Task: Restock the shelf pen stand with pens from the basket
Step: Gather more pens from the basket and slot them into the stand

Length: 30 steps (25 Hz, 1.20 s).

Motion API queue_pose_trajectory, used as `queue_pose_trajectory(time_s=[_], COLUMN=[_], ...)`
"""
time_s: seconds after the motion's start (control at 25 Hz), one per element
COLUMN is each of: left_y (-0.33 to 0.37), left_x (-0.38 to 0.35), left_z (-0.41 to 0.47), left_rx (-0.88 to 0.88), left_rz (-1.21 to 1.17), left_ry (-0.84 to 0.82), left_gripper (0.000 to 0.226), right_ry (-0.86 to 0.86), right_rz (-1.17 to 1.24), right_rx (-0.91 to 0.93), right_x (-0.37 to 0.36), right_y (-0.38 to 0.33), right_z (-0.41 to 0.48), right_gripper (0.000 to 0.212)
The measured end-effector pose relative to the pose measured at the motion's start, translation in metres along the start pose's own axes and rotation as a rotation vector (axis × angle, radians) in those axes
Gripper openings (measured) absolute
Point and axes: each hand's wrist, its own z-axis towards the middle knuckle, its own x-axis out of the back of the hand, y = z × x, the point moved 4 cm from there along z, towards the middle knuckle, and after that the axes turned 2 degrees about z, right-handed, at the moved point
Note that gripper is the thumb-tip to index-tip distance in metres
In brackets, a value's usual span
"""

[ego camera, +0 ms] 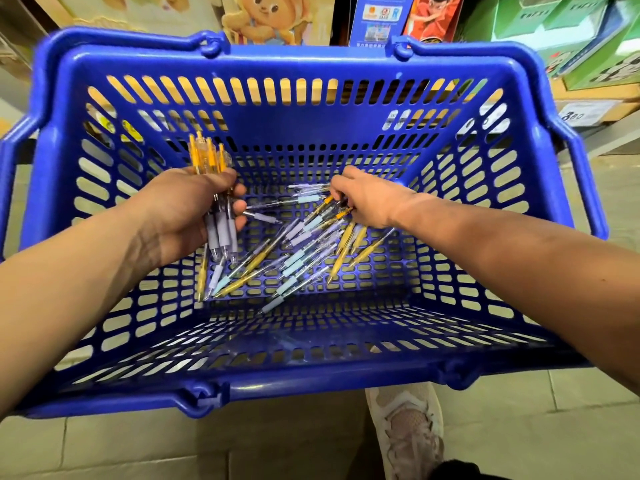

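While your left hand (pixel 187 211) grips a pen bundle (pixel 221 232), your right hand (pixel 367 199) pinches loose pens (pixel 304 258) in the blue basket (pixel 311 109); a shelf tag (pixel 585 114) reads 380.

The single view comes from a wide-angle camera worn on the person's head. It tilts steeply down and slightly forward, looking straight into a blue shopping basket (pixel 304 60) from close above, so the basket spans nearly the whole width. The lens bows the basket's rim outward. Both forearms enter from the lower corners, and the left hand (pixel 187 209) and right hand (pixel 367 199) meet near the centre, over the pens (pixel 298 258) on the basket bottom. The lower edge takes in a white shoe (pixel 408 431) on the tiled floor (pixel 138 445). The upper edge catches green boxes (pixel 571 26) on a shelf beyond the basket.
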Motion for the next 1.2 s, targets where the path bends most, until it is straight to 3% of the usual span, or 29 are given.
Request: queue_pose_trajectory(time_s=[0.2,0.32,0.44,0.64,0.72,0.96,1.2], left_y=[-0.001,0.0,0.003,0.003,0.004,0.006,0.007], left_x=[0.002,0.002,-0.001,-0.005,-0.006,-0.011,-0.013], left_z=[0.003,0.002,-0.002,-0.009,-0.012,-0.024,-0.037], left_rx=[0.005,-0.002,0.004,0.023,0.016,0.028,0.056], left_rz=[-0.003,-0.028,-0.051,-0.048,-0.054,-0.064,-0.033], left_ry=[-0.016,-0.045,-0.1,-0.107,-0.077,-0.089,-0.141], left_gripper=[0.009,0.007,0.014,0.016,0.012,0.035,0.033], right_ry=[-0.025,-0.026,-0.037,0.026,0.024,-0.043,0.025], right_rz=[-0.263,-0.266,-0.028,0.889,1.088,1.37,1.242], right_rx=[-0.013,0.0,0.04,0.067,0.095,0.126,0.088], right_x=[-0.007,-0.008,0.001,0.032,0.04,0.053,0.059], right_y=[0.006,0.003,0.004,-0.021,-0.045,-0.098,-0.115], right_z=[0.004,0.004,0.003,0.003,0.006,0.006,0.001], right_gripper=[0.028,0.014,0.004,0.006,0.011,0.019,0.011])
